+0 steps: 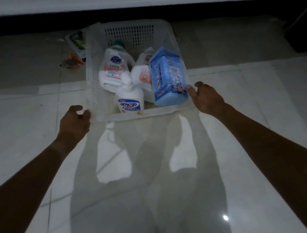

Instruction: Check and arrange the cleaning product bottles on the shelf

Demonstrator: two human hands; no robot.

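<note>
Both your hands on white basket (94, 69) front corners: left hand (75, 121) and right hand (206, 98) curled round rim. Bottles unsorted; next, lift pump bottle (130, 98) out, check it.

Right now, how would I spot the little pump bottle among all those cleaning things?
Find the white mesh basket on the tiled floor, gripped at its near corners by both hands. The pump bottle stands upright at its near edge, left of the blue container. It is the smallest, and the only one with a pump top.

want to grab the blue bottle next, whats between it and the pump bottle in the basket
In the head view, nothing sits between the blue bottle and the pump bottle at the front; just behind that gap a white jug with a pink label leans.
</note>
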